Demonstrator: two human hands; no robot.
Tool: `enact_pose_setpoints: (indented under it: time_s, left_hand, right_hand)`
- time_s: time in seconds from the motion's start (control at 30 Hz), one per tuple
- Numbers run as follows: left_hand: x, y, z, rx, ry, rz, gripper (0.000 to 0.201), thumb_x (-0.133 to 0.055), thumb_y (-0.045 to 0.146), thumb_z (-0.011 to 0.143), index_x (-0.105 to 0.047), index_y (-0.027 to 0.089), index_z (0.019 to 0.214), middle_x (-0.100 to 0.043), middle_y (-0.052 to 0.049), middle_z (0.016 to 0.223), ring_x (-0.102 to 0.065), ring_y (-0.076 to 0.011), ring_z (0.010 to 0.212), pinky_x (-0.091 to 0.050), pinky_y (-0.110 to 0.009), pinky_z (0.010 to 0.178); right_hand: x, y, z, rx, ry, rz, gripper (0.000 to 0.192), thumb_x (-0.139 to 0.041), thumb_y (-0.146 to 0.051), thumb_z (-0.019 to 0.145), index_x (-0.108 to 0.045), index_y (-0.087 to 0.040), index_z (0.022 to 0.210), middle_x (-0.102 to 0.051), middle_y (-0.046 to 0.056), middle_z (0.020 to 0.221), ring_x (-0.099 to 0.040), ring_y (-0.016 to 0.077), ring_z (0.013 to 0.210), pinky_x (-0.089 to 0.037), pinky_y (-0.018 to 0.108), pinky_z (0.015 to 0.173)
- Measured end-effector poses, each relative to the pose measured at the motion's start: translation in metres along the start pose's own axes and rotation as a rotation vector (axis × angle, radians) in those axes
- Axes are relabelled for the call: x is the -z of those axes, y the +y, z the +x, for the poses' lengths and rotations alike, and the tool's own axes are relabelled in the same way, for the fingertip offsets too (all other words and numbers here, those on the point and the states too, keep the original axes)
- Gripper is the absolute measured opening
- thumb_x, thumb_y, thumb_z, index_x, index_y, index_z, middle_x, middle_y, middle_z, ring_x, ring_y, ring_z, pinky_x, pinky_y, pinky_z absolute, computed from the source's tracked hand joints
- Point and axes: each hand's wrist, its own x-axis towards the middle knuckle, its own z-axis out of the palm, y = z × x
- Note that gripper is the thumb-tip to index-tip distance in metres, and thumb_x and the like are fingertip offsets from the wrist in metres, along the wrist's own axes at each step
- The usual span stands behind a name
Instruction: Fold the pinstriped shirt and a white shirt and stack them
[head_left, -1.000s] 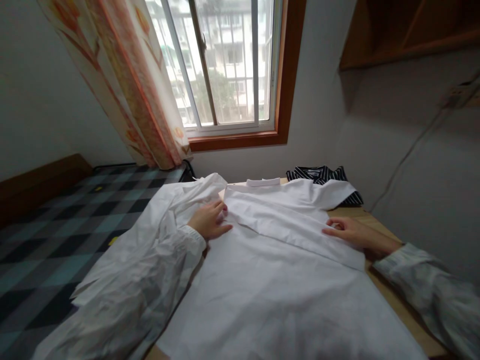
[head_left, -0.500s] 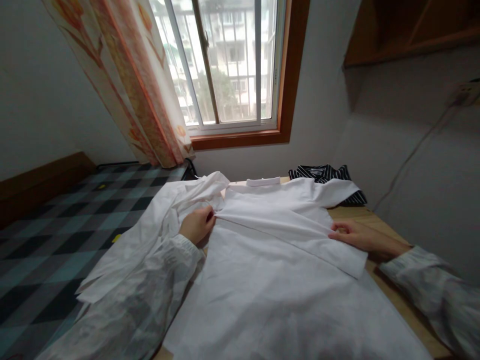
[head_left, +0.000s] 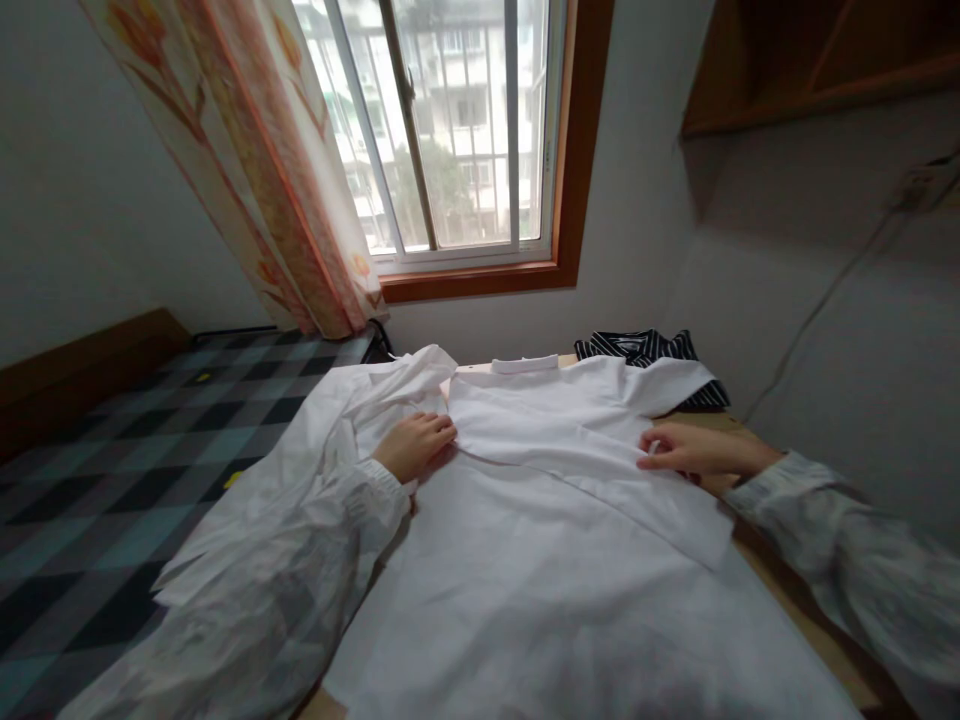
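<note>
A white shirt [head_left: 540, 570] lies spread out, its collar [head_left: 525, 365] at the far end. One sleeve is bent at the far right, and a folded layer of cloth [head_left: 600, 485] runs slantwise across the body. My left hand [head_left: 415, 445] rests on the shirt's left edge, fingers laid flat over the fold. On the right side, my right hand [head_left: 686, 450] pinches the cloth between thumb and fingers. More white fabric [head_left: 300, 450] lies crumpled left of my left hand; whether it belongs to the same shirt I cannot tell.
A wooden table [head_left: 795, 610] shows beneath the shirt at the right. Behind it lies a black and white striped garment [head_left: 637, 347]. A bed with a checked cover [head_left: 90, 500] adjoins on the left. A window and flowered curtain [head_left: 292, 200] stand behind.
My left hand has gone from pinching the fold to lying flat on it, slightly rightward. My right hand has shifted a little left and up, and the stretched cloth has slackened.
</note>
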Motion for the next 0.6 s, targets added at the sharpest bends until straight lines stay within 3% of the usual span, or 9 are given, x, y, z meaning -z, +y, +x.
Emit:
enact_pose_setpoints:
  time_s: [0.17, 0.27, 0.47, 0.6]
  left_hand:
    - [-0.004, -0.011, -0.01, 0.133, 0.025, 0.005, 0.021, -0.051, 0.026, 0.109, -0.072, 0.023, 0.107, -0.075, -0.011, 0.107, -0.071, -0.0251, 0.089, -0.052, -0.039, 0.084]
    - [-0.002, -0.009, -0.012, 0.072, 0.022, 0.009, 0.019, -0.054, 0.026, 0.107, -0.073, 0.023, 0.104, -0.076, -0.011, 0.109, -0.072, -0.0265, 0.097, -0.053, -0.042, 0.093]
    - [-0.004, 0.024, 0.009, -0.069, 0.019, 0.021, 0.018, -0.061, 0.028, 0.103, -0.071, 0.023, 0.117, -0.075, -0.013, 0.122, -0.07, -0.0307, 0.114, -0.051, -0.046, 0.106]
    - [-0.011, 0.04, 0.025, -0.123, -0.041, -0.001, 0.016, -0.057, 0.028, 0.107, -0.071, 0.025, 0.112, -0.076, -0.011, 0.117, -0.073, -0.0262, 0.102, -0.053, -0.041, 0.096]
  right_hand:
    - [-0.003, 0.019, 0.002, 0.001, -0.08, 0.13, 0.072, -0.084, -0.083, 0.069, -0.073, -0.023, 0.108, -0.066, 0.0, 0.078, -0.059, 0.0172, 0.062, -0.044, 0.027, 0.052]
    - [-0.008, 0.03, -0.001, -0.034, -0.144, 0.154, 0.071, -0.084, -0.083, 0.07, -0.07, -0.023, 0.106, -0.063, -0.001, 0.071, -0.055, 0.0153, 0.055, -0.039, 0.026, 0.047]
    - [-0.013, 0.018, 0.0, 0.004, -0.067, 0.141, 0.071, -0.079, -0.087, 0.076, -0.069, -0.022, 0.102, -0.059, -0.002, 0.069, -0.055, 0.0152, 0.054, -0.042, 0.028, 0.05]
    - [-0.015, 0.016, 0.003, -0.008, -0.005, 0.256, 0.071, -0.082, -0.083, 0.073, -0.07, -0.023, 0.11, -0.059, -0.003, 0.073, -0.053, 0.0149, 0.059, -0.042, 0.028, 0.053]
